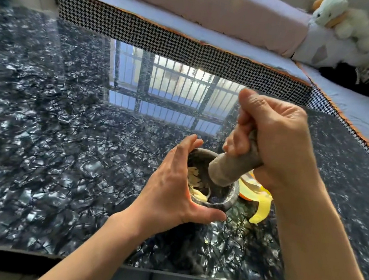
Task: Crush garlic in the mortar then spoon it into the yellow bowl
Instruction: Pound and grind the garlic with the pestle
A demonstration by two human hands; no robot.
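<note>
Table top of dark glossy marbled stone [63,149] lies under both hands and carries everything. Near the middle of it stands the small round grey stone mortar [222,199], and the left hand [173,184] curls around its left side, thumb at the near wall and fingers at the far rim, holding it steady. The right hand [275,145] is closed in a fist around the thick grey stone pestle [231,168], whose broad end tilts down over the mouth of the mortar, seemingly just above the contents. Inside, close to the left palm, lie the pale garlic pieces [196,185]; they look broken and flattened but still in lumps, so I judge that the crushing is under way and not finished. To the right of the mortar, below the right wrist and mostly hidden by it, a part of the yellow bowl [263,206] shows, with something orange beside it. I see 0 spoons, and I cannot tell whether garlic is in the bowl; the spooning step seems still to remain.
</note>
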